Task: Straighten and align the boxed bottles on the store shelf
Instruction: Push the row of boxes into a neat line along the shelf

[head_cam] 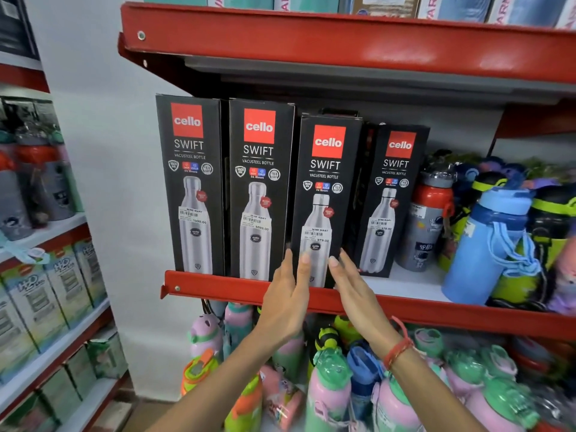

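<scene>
Both flat, open hands, left hand (285,299) and right hand (353,293), flank the third black cardboard bottle box (325,194), hiding its base corners; contact unclear.

Four tall black cardboard bottle boxes with red logo squares (258,188) stand along the red metal shelf (218,286). Two bare hands, the left hand (285,299) and the right hand (358,294), reach toward them.
</scene>
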Demonstrator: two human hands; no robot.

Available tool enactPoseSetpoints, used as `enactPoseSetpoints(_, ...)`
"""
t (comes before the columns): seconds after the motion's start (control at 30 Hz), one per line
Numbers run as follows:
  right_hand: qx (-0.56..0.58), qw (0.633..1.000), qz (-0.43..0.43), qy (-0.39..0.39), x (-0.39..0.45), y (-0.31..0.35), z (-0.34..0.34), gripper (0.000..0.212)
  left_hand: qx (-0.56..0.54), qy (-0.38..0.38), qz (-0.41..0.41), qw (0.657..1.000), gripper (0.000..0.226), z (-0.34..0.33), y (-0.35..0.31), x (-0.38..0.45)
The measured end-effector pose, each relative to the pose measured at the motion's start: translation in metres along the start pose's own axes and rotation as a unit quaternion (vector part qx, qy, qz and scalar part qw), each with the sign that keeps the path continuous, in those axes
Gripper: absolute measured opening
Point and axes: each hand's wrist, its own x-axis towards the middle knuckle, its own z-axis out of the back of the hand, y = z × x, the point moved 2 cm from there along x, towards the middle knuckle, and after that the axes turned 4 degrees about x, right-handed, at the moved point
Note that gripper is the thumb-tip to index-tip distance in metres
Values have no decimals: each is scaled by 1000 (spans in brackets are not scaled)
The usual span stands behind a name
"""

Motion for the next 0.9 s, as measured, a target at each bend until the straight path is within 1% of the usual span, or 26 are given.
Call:
enactPoseSetpoints(0.07,13,1000,3,-4,3,-5,4,87,39,-42,-11,998,78,-3,-1,-2)
enactPoseSetpoints(0.1,15,1000,5,-8,4,-9,7,86,66,-77,-33,994,75,-5,-3,-4)
enactPoseSetpoints(0.17,15,1000,11,-23,8,-14,15,77,95,-152,-105,978,65,-9,-11,-6)
enactPoseSetpoints(0.2,18,999,13,-39,9,-16,21,71,86,-171,-138,972,59,-12,-17,-5)
enactPoseSetpoints(0.23,24,998,16,-62,11,-17,27,65,65,-165,-161,971,53,-16,-22,-3)
enactPoseSetpoints(0.27,28,995,19,-90,13,-19,35,58,38,-134,-175,975,49,-23,-27,1)
enactPoseSetpoints(0.33,31,988,21,-150,19,-20,49,48,-9,-32,-173,984,47,-43,-35,8)
enactPoseSetpoints(0.4,22,982,16,-185,28,-25,61,50,-29,50,-142,988,55,-64,-40,17)
enactPoseSetpoints(0.47,17,982,-3,-190,39,-30,68,61,-39,86,-93,991,65,-83,-43,26)
enactPoseSetpoints(0.53,21,983,-23,-183,49,-33,73,72,-53,92,-47,993,72,-96,-45,38)
enactPoseSetpoints(0.57,25,983,-30,-180,54,-33,74,74,-68,86,-25,994,74,-100,-46,44)
enactPoseSetpoints(0.67,41,985,-40,-162,63,-33,78,72,-101,68,26,992,80,-106,-50,61)
enactPoseSetpoints(0.8,30,988,-39,-143,63,-31,81,70,-132,99,37,986,71,-109,-49,66)
enactPoseSetpoints(0.9,14,990,-35,-134,54,-30,84,69,-147,100,36,983,71,-106,-48,58)
